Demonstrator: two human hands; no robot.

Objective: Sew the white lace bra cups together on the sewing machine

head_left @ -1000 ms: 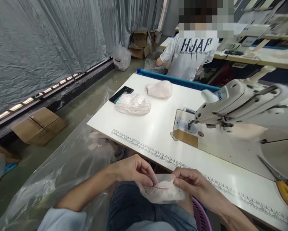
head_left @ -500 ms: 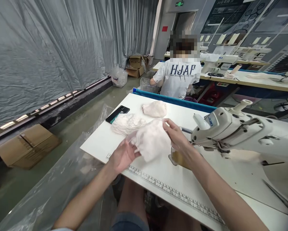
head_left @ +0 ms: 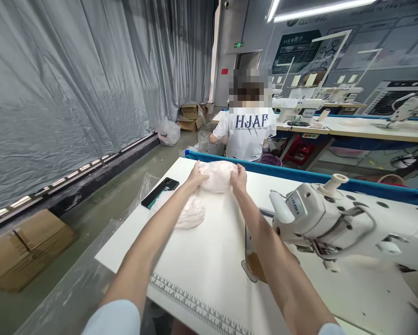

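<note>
1. At the frame's centre, the left hand (head_left: 196, 176) and right hand (head_left: 239, 177) each grip one end of the pale fabric (head_left: 217, 177), seemingly to keep it spread.
2. It lies between them, near the worktop's (head_left: 212, 251) far edge; surface contact is unclear.
3. The white pile (head_left: 193, 213) sits lower left, probably clear of the sewing machine (head_left: 320, 211) for room.

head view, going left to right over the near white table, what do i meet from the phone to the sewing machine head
Black phone → left hand → pale fabric held between both hands → right hand → sewing machine head.
</note>
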